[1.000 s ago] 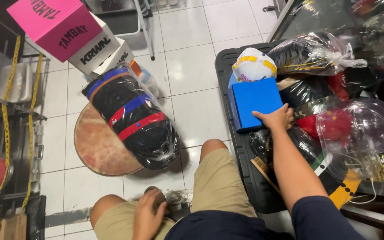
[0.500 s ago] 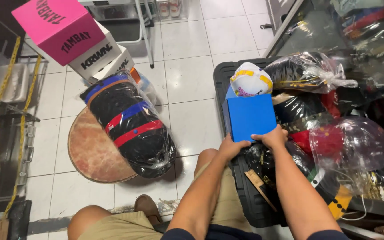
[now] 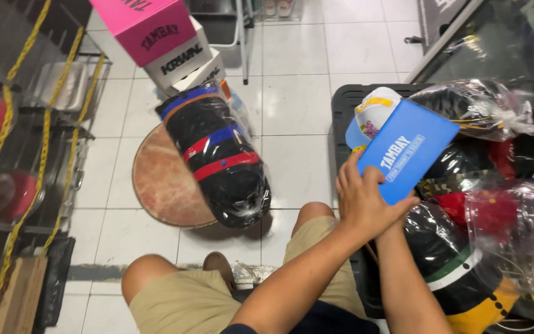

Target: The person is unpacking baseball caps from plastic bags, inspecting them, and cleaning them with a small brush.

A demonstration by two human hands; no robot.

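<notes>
A flat blue box (image 3: 412, 148) with white print is tilted above a black crate (image 3: 341, 102) on my right. My left hand (image 3: 363, 198) lies on the box's lower left corner, fingers spread over its face and edge. My right forearm rises from below, and my right hand (image 3: 397, 216) is mostly hidden under the left hand and the box, apparently gripping its underside. Behind the box sits a white cap with a yellow and blue brim (image 3: 372, 111). I am seated, and my knees in tan shorts (image 3: 186, 297) show below.
The crate holds several caps in clear plastic bags (image 3: 483, 108). A wrapped stack of black caps (image 3: 220, 164) leans on a round reddish stool top (image 3: 156, 182). A pink box (image 3: 149, 25) sits on white boxes behind it. Shelves with yellow chains (image 3: 1, 142) stand at the left.
My left hand came up from my lap and joined the right on the blue box. The box has been lifted off the crate's contents and tilted to the right.
</notes>
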